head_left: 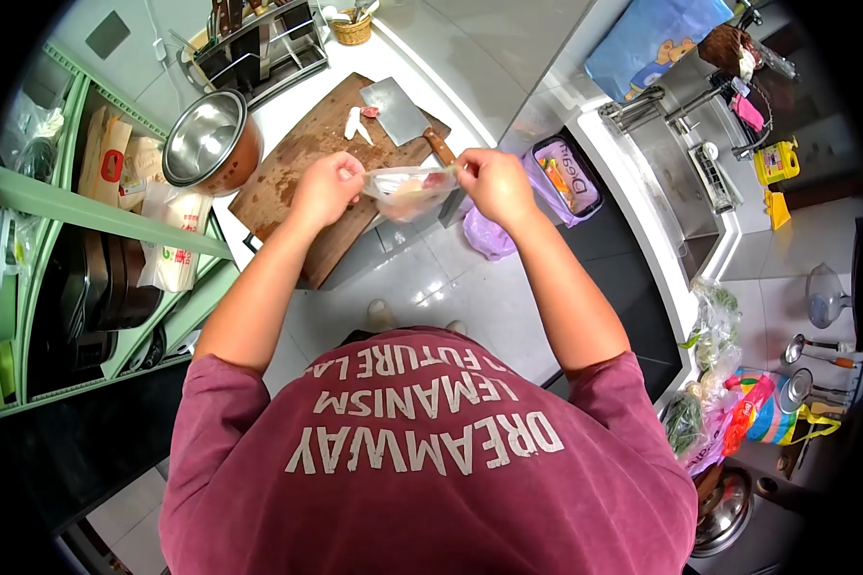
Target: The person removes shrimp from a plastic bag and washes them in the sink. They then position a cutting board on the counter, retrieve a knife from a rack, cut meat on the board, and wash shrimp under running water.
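A clear plastic bag [410, 195] with pale and reddish contents hangs stretched between my two hands, over the near edge of the wooden cutting board [302, 144]. My left hand [332, 188] pinches one top corner of it, and my right hand [494, 184] pinches the other. Behind the bag, a cleaver [395, 111] lies flat on the board, its wooden handle pointing toward my right hand. White pieces [355, 126] and a small red piece [369, 112] lie beside the blade.
A steel pot [204, 144] stands left of the board, with a knife rack [259, 48] and a small wicker basket [352, 31] behind. Green shelves [86, 206] are at the left. A lined bin [564, 180] stands at the right, before the sink [676, 172].
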`<state>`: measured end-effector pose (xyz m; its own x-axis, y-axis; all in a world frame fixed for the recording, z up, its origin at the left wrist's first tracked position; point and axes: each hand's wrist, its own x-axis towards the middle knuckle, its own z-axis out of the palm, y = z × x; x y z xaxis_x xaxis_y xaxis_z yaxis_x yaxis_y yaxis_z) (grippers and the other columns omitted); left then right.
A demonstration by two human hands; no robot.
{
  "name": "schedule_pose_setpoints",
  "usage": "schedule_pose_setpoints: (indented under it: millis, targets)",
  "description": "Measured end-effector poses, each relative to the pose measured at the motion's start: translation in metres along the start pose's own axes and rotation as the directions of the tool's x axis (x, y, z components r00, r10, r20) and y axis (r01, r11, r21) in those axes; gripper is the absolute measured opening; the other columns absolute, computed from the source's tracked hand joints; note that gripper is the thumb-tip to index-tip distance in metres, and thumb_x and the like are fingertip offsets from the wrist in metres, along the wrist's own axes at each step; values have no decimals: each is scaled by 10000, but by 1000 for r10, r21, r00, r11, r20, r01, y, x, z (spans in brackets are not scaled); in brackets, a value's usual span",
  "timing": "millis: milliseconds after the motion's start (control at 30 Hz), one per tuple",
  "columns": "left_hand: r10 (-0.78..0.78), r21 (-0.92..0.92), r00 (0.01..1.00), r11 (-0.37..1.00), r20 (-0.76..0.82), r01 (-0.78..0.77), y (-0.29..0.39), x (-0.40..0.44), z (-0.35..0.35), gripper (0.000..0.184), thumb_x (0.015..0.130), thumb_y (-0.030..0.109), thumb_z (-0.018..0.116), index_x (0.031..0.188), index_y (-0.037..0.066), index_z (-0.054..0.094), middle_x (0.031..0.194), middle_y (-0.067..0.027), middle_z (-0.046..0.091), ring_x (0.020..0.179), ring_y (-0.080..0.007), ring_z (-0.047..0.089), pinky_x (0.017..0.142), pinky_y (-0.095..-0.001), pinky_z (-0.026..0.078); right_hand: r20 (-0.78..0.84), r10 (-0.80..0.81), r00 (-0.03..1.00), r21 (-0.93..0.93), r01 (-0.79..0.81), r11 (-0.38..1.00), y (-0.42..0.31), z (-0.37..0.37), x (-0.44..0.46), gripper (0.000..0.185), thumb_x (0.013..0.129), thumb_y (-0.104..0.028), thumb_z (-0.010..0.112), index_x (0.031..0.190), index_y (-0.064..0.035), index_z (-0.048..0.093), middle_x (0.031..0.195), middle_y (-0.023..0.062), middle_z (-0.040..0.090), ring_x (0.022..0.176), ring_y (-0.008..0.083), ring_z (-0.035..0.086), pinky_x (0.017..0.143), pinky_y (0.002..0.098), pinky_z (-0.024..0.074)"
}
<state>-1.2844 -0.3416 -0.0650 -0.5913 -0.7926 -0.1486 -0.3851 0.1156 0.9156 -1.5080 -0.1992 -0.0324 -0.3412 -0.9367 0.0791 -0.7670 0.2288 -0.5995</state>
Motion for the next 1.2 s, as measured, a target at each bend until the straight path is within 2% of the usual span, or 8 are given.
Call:
schedule_pose_setpoints:
  millis: [100,200,333,500,733,900,1033,1200]
  targets:
    - [-87,-195,996,977,16,89,-5,16,-8,61,840,47,580,874,14,619,654,-19,599,574,-84,597,536,-232,476,31,4,999,20,-4,1000,3,7,2,99,771,-181,626,815,-101,665,763,120,665,720,318,639,665,412,505]
    - [-8,37,1000,999,11,7,-1,15,0,71,845,57,578,879,8,617,680,-26,608,577,-93,598,530,-227,475,-8,36,999,40,-36,999,5,3,2,102,765,-178,632,800,-83,649,730,103,660,694,298,640,639,390,501]
    - [-91,-173,996,981,16,92,-1,23,-3,69,880,68,549,901,35,606,689,-1,595,584,-75,589,493,-203,450,-8,85,996,84,-85,993,9,2,3,108,754,-173,646,784,-71,633,699,96,650,672,269,641,625,365,499]
    - [-230,-78,947,964,223,253,9,15,-7,153,946,223,482,1007,96,541,902,-58,663,679,-133,662,512,-208,457,-85,65,994,181,-49,982,3,-5,7,132,746,-183,651,778,-57,626,683,87,639,640,227,629,616,335,492]
    - [-141,-438,976,876,168,202,40,14,-24,198,959,257,497,1033,81,549,899,-42,650,691,-113,633,566,-196,471,-82,29,996,351,2,936,-1,-17,23,169,749,-190,646,732,-25,614,646,69,620,607,168,603,604,297,478]
    - [42,-779,997,626,61,21,30,14,-35,392,991,320,440,1306,87,457,1123,-104,603,914,-168,601,791,-267,492,7,92,996,590,-78,804,-17,-20,39,209,781,-181,621,674,-5,583,599,71,609,533,142,599,541,295,477]
    - [75,-676,997,733,-22,-70,19,-7,-8,512,986,392,421,1383,72,372,1225,-102,564,1057,-183,563,858,-291,471,-9,131,991,608,-99,788,-38,-25,42,230,829,-151,588,646,-16,552,596,45,586,498,124,593,480,275,471]
    - [148,-302,981,936,-123,-179,12,-9,44,664,839,210,713,1391,40,385,1269,-68,530,1040,-157,553,880,-284,450,-32,238,971,646,-162,746,-41,-21,39,261,820,-151,596,603,-8,577,533,50,575,497,135,628,465,268,479]
